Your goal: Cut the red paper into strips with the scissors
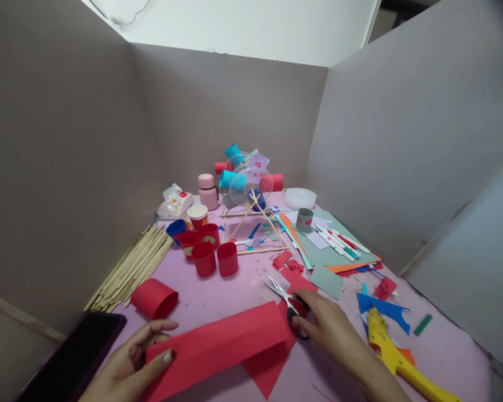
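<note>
My left hand (140,357) pinches the left end of a long strip of red paper (222,346), thumb on top. The strip slants up to the right, close to the scissors. My right hand (322,318) has its fingers at the black handles of the scissors (283,291), whose blades point away to the upper left, slightly apart. Under the strip lies another piece of red paper (268,371). Beyond my left hand a rolled red paper tube (154,298) lies on its side. Several red paper cups (203,259) stand farther back.
Bamboo sticks (129,268) and a black phone (73,357) lie left. A stick frame with paper cups (255,212) stands at the back, beside a pink flask (208,192). Markers (339,243) rest on grey paper right; a yellow glue gun (392,352) lies nearer.
</note>
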A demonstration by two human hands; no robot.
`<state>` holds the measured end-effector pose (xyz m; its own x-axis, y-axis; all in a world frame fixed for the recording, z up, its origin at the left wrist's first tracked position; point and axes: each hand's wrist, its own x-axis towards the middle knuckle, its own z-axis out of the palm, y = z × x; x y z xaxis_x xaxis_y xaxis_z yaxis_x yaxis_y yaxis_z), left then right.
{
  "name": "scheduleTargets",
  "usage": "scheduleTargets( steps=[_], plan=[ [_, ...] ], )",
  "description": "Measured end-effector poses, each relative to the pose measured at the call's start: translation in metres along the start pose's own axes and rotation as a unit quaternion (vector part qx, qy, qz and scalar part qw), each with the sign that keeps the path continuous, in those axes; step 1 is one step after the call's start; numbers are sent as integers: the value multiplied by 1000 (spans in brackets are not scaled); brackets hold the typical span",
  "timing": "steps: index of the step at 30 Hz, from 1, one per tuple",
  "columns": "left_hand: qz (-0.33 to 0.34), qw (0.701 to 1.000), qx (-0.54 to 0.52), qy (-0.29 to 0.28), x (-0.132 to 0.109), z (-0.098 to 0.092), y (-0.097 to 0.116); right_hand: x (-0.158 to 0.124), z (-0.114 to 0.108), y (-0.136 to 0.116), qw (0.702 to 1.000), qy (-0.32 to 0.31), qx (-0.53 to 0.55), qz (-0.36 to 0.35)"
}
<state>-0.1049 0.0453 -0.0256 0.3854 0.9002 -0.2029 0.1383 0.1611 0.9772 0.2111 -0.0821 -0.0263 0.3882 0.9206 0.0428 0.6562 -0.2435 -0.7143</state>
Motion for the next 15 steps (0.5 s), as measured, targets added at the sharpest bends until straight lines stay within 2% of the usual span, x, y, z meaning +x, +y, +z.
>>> scheduleTargets(
  steps=[4, 6, 9, 11, 13, 15],
  plan=[
    [14, 998, 43, -38, -2, 0, -2, -3, -5, -14, 996, 10, -83, -15],
    [19, 997, 57, -51, -5, 4, 4, -6, -4, -31, 995, -9, -85, -52],
    [34, 993, 91, -68, -9, 11, 19, -9, 4, -57, 981, -129, -9, -148],
    [39, 992, 94, -71, -12, 15, 30, -9, 12, -66, 961, -215, 59, -162],
    [41, 995, 71, -61, -13, 19, 38, -7, 22, -68, 952, -249, 107, -141],
    [51, 999, 2, -3, -12, 26, 42, -6, 32, -63, 955, -234, 142, -109]
  ],
)
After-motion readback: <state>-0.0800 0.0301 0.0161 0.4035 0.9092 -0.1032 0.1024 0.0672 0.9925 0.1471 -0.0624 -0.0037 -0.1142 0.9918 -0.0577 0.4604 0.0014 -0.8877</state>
